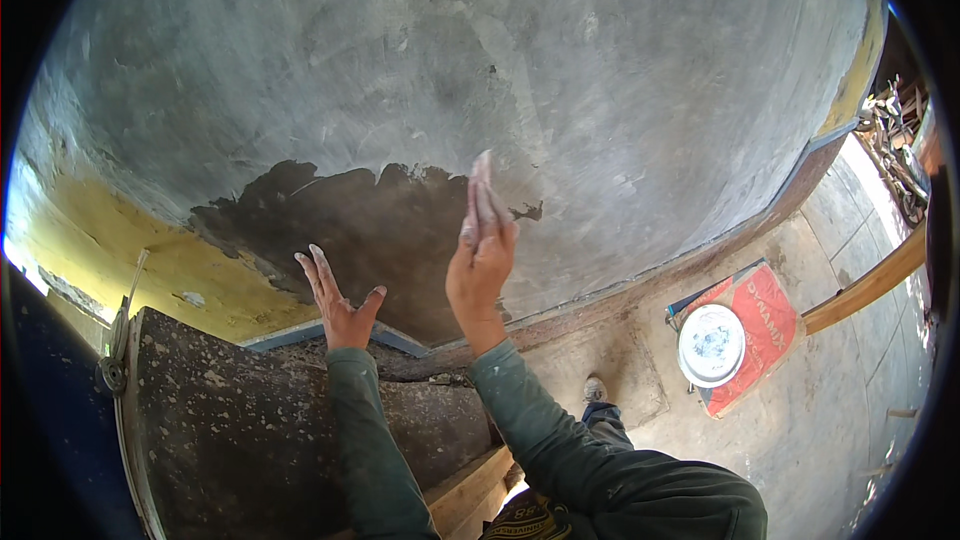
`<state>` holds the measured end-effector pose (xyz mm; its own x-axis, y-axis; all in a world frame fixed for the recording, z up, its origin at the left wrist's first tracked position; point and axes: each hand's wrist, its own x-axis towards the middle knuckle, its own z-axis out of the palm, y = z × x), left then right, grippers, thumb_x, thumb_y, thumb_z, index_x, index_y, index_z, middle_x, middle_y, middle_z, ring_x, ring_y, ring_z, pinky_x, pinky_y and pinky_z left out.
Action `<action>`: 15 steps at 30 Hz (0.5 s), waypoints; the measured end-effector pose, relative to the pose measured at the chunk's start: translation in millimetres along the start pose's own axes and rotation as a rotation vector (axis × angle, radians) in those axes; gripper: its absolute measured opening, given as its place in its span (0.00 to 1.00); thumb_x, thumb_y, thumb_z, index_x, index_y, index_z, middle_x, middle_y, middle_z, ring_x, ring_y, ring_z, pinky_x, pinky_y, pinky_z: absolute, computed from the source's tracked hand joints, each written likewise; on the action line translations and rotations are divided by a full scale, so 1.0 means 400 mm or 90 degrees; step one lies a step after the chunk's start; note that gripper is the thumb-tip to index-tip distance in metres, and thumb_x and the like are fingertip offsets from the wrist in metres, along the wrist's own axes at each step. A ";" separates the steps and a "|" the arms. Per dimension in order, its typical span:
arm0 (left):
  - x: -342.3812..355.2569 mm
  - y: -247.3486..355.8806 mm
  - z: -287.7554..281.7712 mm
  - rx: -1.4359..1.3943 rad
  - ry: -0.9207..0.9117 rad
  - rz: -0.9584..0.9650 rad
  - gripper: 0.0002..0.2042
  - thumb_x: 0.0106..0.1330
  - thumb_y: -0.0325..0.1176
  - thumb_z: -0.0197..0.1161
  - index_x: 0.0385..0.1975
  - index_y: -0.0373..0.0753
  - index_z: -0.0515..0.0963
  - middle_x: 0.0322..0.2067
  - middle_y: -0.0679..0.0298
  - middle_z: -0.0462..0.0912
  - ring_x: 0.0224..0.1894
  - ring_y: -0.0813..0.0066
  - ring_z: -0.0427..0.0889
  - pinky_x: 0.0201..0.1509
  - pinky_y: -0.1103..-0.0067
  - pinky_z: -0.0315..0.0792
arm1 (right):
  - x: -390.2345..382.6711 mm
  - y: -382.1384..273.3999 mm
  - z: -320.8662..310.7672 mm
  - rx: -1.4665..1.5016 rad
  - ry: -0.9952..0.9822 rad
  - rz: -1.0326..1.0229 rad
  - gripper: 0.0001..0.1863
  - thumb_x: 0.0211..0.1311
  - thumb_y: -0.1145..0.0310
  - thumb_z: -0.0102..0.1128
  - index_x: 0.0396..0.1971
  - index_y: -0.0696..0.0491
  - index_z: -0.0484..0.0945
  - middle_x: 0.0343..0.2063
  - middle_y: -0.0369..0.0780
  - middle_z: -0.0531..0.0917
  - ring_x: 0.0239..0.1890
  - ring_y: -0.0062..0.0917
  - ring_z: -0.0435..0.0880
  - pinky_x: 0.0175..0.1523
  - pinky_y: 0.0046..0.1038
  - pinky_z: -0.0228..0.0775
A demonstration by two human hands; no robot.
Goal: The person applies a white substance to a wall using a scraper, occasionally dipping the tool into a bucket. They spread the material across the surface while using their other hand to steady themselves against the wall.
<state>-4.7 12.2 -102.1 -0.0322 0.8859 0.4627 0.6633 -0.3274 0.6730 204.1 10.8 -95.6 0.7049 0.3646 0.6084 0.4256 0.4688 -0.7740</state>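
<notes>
A grey plastered wall (620, 90) fills the view ahead of me, with a dark, damp-looking patch (370, 220) low on it. My left hand (345, 310) is raised at the patch's lower edge, thumb and fingers spread, holding nothing. To its right, my right hand (484, 265) is held up at the patch's right end. Its fingers are stretched out close together, with no tool visible in it. Pale residue coats the fingertips of both hands. Whether either hand touches the wall, I cannot tell.
A speckled dark board or tabletop (230, 420) lies at lower left, below yellow paint (110, 230) on the wall. On the floor (640, 440) at right, a round white dish (711, 345) rests on a red sack (775, 310), near a wooden pole (870, 280). Debris (900, 140) lies beyond.
</notes>
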 end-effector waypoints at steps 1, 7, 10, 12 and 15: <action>0.002 -0.004 0.003 0.016 0.002 0.013 0.59 0.49 0.34 0.77 0.80 0.53 0.43 0.80 0.52 0.31 0.80 0.46 0.42 0.75 0.55 0.57 | -0.002 -0.005 -0.002 -0.043 -0.036 -0.068 0.17 0.71 0.73 0.53 0.57 0.60 0.78 0.51 0.48 0.81 0.52 0.41 0.80 0.60 0.39 0.69; -0.002 -0.029 0.002 -0.023 -0.018 0.009 0.58 0.51 0.41 0.76 0.80 0.61 0.40 0.80 0.59 0.28 0.79 0.41 0.42 0.62 0.36 0.65 | -0.088 0.090 -0.088 -0.027 -0.225 -0.104 0.21 0.65 0.75 0.56 0.58 0.58 0.78 0.54 0.46 0.82 0.55 0.42 0.78 0.60 0.41 0.67; 0.002 -0.045 -0.018 0.045 -0.001 0.027 0.58 0.52 0.41 0.75 0.80 0.62 0.40 0.80 0.60 0.28 0.79 0.42 0.41 0.62 0.35 0.64 | -0.018 0.135 -0.145 -0.084 -0.066 -0.078 0.27 0.61 0.76 0.56 0.62 0.55 0.76 0.59 0.44 0.79 0.58 0.41 0.76 0.62 0.40 0.63; -0.001 0.005 -0.001 -0.003 -0.018 -0.007 0.57 0.52 0.40 0.75 0.80 0.62 0.40 0.80 0.60 0.28 0.79 0.42 0.41 0.63 0.35 0.64 | 0.057 0.169 -0.133 -0.127 -0.011 -0.119 0.28 0.61 0.76 0.55 0.64 0.53 0.76 0.62 0.43 0.78 0.60 0.40 0.75 0.64 0.41 0.61; 0.001 0.019 0.004 -0.038 -0.022 -0.027 0.57 0.52 0.40 0.75 0.80 0.62 0.40 0.80 0.61 0.27 0.79 0.42 0.41 0.63 0.34 0.64 | 0.080 0.191 -0.072 -0.206 0.039 -0.169 0.31 0.60 0.77 0.52 0.66 0.50 0.75 0.65 0.41 0.75 0.62 0.40 0.72 0.67 0.42 0.57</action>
<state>1.5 10.8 -97.9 -0.0324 0.9098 0.4139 0.6162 -0.3078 0.7249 275.5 35.0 -140.3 0.5753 0.2129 0.7898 0.7462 0.2589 -0.6133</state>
